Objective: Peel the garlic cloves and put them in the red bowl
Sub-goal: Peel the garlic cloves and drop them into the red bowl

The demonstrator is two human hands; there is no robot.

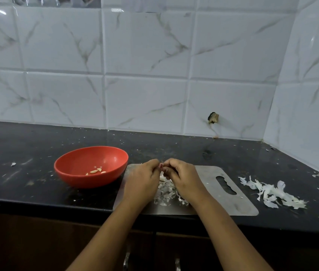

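place: home kitchen | cues: marble-look wall tiles; black stone counter; steel chopping board

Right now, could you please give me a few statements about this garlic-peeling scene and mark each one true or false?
1. The left hand and the right hand together pinch a garlic clove above the steel board. True.
2. The red bowl stands on the board. False: it stands on the black counter, left of the board.
3. A few peeled cloves lie in the bowl. True.
4. The large pile of skins on the right lies in a second bowl. False: it lies loose on the counter, right of the board.
5. On the board beneath the hands lie loose skins. True.
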